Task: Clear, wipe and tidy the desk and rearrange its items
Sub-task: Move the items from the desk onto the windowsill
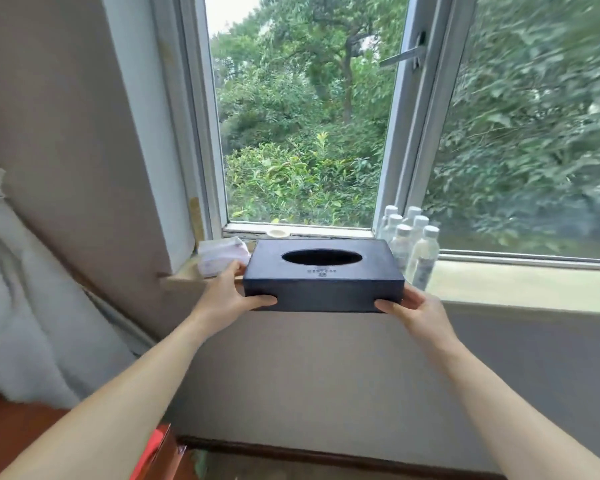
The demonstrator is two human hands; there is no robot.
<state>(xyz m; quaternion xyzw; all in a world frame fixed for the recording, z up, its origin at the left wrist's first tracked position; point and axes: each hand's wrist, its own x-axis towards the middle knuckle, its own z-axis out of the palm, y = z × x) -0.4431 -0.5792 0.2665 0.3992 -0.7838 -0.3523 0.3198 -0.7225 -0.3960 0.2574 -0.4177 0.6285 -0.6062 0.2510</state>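
Forearms [125, 403] reach to mid-frame, left hand [227, 296] and right hand [414, 311] gripping the ends of the dark tissue box [323, 282], holding it level, likely to seat it squarely on the windowsill [520, 285]

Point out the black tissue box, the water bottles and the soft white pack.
black tissue box [323, 294], head view, front face.
water bottles [425, 261], head view, nearest bottle's body.
soft white pack [219, 256], head view, its top.
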